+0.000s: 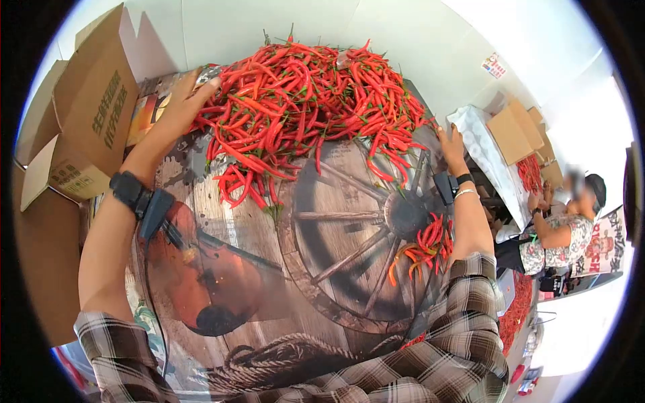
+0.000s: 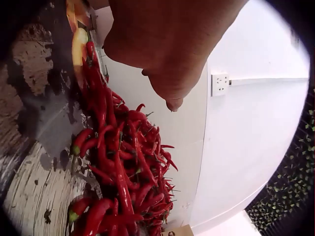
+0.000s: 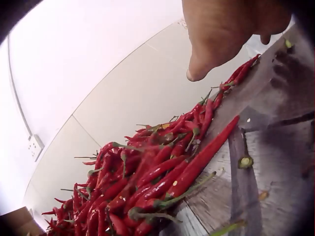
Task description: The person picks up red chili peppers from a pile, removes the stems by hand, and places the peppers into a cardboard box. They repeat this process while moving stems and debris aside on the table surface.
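A large heap of red chilies (image 1: 309, 94) with green stems covers the far part of the printed table (image 1: 269, 316). My left hand (image 1: 186, 102) is at the heap's left edge, fingers extended; in the left wrist view the hand (image 2: 167, 54) shows above the chilies (image 2: 128, 162). At the heap's right edge is my right hand (image 1: 451, 148), fingers spread and relaxed, and the right wrist view has this hand (image 3: 231, 34) over the chilies' far end (image 3: 162, 167). Neither hand visibly holds a chili. A small separate pile of chilies (image 1: 433, 240) lies near the right forearm.
Cardboard boxes (image 1: 94, 107) stand at the left. A white wall (image 1: 222, 27) rises behind the table. At the right, a person in a patterned shirt (image 1: 564, 232) stands by another table with chilies (image 1: 529, 174) and an open box (image 1: 514, 131). More chilies (image 1: 516, 312) lie lower right.
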Action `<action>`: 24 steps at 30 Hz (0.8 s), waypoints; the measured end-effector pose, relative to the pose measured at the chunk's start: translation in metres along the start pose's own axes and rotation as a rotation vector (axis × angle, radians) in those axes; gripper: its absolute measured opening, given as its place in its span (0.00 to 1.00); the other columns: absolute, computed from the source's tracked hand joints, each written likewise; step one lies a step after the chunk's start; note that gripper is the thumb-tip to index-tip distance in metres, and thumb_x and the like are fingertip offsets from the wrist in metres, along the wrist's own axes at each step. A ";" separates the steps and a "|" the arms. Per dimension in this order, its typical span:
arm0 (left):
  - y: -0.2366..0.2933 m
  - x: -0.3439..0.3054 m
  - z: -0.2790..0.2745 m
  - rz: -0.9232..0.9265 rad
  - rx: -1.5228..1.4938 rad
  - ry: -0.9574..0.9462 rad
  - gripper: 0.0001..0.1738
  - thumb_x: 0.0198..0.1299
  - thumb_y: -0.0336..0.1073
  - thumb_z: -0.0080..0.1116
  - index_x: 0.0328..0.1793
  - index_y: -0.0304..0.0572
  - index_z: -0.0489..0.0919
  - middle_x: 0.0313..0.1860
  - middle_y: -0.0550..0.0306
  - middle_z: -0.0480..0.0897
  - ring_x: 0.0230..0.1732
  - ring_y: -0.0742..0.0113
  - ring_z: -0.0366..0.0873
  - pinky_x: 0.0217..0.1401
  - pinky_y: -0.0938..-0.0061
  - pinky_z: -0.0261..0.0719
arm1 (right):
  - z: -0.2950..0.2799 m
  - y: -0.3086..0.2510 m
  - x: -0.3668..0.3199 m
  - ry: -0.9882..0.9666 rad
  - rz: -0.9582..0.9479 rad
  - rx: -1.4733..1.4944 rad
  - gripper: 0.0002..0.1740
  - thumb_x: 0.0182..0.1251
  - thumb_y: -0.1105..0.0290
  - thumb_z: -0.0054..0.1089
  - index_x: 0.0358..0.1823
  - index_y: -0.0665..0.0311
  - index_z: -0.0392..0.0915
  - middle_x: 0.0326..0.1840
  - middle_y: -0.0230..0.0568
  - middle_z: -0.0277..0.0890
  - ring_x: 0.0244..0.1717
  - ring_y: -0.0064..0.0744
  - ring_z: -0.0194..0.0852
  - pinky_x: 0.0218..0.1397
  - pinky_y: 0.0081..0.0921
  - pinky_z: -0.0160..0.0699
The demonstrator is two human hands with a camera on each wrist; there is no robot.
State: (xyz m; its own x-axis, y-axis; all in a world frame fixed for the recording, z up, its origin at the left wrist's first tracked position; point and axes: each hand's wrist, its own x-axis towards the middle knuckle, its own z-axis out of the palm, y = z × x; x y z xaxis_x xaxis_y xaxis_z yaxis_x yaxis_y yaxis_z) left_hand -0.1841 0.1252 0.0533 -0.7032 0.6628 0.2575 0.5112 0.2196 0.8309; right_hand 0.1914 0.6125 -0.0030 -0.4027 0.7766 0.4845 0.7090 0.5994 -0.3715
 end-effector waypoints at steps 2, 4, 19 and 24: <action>-0.006 0.018 0.007 0.036 -0.025 -0.060 0.47 0.63 0.62 0.48 0.74 0.29 0.53 0.74 0.40 0.57 0.75 0.55 0.52 0.75 0.70 0.46 | 0.009 0.010 0.003 -0.003 -0.054 -0.026 0.44 0.62 0.40 0.52 0.69 0.66 0.59 0.64 0.63 0.64 0.67 0.59 0.59 0.70 0.43 0.56; -0.026 0.040 0.022 0.034 0.093 -0.078 0.48 0.63 0.63 0.47 0.75 0.28 0.53 0.74 0.39 0.55 0.76 0.55 0.51 0.75 0.69 0.47 | 0.011 0.005 0.004 -0.053 -0.009 0.030 0.44 0.62 0.39 0.52 0.69 0.65 0.59 0.63 0.63 0.65 0.66 0.59 0.61 0.69 0.43 0.56; -0.011 0.044 0.050 -0.028 -0.054 -0.224 0.49 0.54 0.64 0.57 0.72 0.36 0.62 0.70 0.38 0.64 0.70 0.52 0.62 0.70 0.66 0.61 | 0.010 -0.161 -0.045 -0.461 -0.126 0.555 0.42 0.70 0.49 0.50 0.72 0.72 0.49 0.72 0.54 0.55 0.73 0.39 0.50 0.73 0.29 0.48; -0.016 0.024 0.055 -0.027 0.104 -0.163 0.51 0.52 0.68 0.54 0.70 0.33 0.64 0.70 0.37 0.62 0.72 0.47 0.59 0.72 0.64 0.57 | 0.026 -0.195 -0.078 -0.448 -0.058 0.772 0.44 0.65 0.54 0.59 0.72 0.74 0.50 0.70 0.55 0.57 0.74 0.41 0.49 0.74 0.31 0.46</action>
State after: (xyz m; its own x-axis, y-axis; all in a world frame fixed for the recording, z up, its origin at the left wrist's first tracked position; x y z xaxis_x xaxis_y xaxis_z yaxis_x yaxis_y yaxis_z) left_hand -0.1819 0.1769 0.0188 -0.6324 0.7609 0.1454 0.5477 0.3064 0.7786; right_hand 0.0697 0.4401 0.0112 -0.7287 0.6470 0.2246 0.1581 0.4780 -0.8640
